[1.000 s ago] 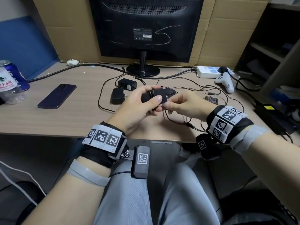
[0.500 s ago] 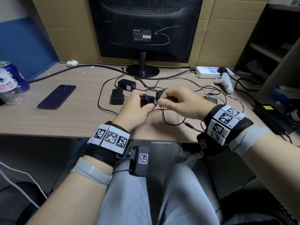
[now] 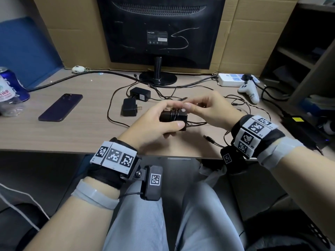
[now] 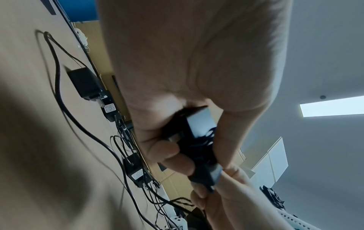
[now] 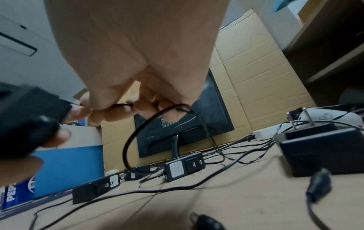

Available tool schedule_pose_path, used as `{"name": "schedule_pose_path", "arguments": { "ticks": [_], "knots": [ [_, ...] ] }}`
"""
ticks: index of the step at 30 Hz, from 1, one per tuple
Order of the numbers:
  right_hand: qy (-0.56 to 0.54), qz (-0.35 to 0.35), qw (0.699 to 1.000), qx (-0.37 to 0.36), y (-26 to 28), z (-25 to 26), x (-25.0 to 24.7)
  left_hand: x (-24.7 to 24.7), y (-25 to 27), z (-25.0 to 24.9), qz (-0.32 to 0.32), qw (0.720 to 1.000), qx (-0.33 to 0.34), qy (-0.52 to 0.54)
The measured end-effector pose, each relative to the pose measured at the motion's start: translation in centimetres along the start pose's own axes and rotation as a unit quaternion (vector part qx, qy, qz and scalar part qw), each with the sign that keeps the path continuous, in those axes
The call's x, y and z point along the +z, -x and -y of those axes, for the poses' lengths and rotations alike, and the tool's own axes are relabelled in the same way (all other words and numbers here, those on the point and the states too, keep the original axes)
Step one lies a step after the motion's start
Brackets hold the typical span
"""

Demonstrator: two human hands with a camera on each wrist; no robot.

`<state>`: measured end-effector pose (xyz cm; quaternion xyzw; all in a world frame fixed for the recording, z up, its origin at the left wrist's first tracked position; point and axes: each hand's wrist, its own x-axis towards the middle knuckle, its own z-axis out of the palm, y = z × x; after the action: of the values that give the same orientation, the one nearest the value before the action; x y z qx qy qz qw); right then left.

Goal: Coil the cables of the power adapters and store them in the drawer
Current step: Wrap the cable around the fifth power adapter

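Note:
My left hand (image 3: 159, 122) grips a black power adapter (image 3: 173, 117) above the desk's front middle, thumb on its near side; several turns of its thin cable wrap its body. The same adapter (image 4: 199, 140) fills the left wrist view between thumb and fingers. My right hand (image 3: 204, 107) pinches the cable (image 5: 122, 105) just above the adapter, and a loop of it (image 5: 138, 132) hangs down to the desk. The cable's barrel plug (image 3: 208, 138) lies on the desk near my right wrist. Two more black adapters (image 3: 140, 94) (image 3: 129, 109) lie to the left with loose cables. No drawer is in view.
A monitor (image 3: 161, 29) stands at the back on its round foot. A dark phone (image 3: 60, 107) lies at left, a can and a bottle (image 3: 8, 95) at the far left edge. A white power strip (image 3: 233, 79), a white controller (image 3: 249, 90) and tangled wires crowd the right.
My left hand has turned the adapter and lifted it slightly nearer me. My right hand has carried the cable over its top, adding a turn; the slack loop on the desk has shortened.

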<state>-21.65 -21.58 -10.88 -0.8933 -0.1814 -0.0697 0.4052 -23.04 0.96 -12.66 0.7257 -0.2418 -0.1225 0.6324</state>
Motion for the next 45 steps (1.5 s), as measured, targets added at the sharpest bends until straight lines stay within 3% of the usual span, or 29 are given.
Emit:
{"name": "schedule_pose_path", "arguments": {
  "ticks": [5, 11, 15, 19, 25, 32, 42, 45],
  "knots": [
    [-0.019, 0.008, 0.999, 0.034, 0.0, -0.5, 0.6, 0.5, -0.1, -0.4, 0.013, 0.998, 0.035, 0.056],
    [0.022, 0.068, 0.997, 0.029, 0.0, -0.7, 1.3, 0.6, -0.8, 0.3, -0.115, 0.986, -0.004, 0.121],
    [0.091, 0.145, 0.985, 0.012, 0.1, 0.5, 1.3, 0.3, -1.2, 0.9, -0.18, 0.983, -0.01, 0.043],
    [0.154, 0.141, 0.978, 0.003, -0.3, 1.3, 0.8, -0.2, -1.6, 1.7, -0.225, 0.974, -0.029, -0.03],
    [0.155, 0.083, 0.984, -0.023, -0.7, 1.1, 0.8, -0.4, -1.1, 1.1, -0.192, 0.98, -0.049, -0.019],
    [0.154, 0.063, 0.985, -0.056, -0.3, 1.1, 0.9, -0.4, -1.1, 0.5, -0.109, 0.984, -0.052, -0.129],
    [0.08, -0.019, 0.997, -0.007, 0.1, 1.8, 0.0, 0.4, -0.7, 0.5, -0.075, 0.986, -0.042, -0.145],
    [0.073, -0.008, 0.997, -0.012, 0.0, 1.9, -0.3, 0.7, -0.9, 0.7, -0.053, 0.99, -0.057, -0.119]
  ]
}}
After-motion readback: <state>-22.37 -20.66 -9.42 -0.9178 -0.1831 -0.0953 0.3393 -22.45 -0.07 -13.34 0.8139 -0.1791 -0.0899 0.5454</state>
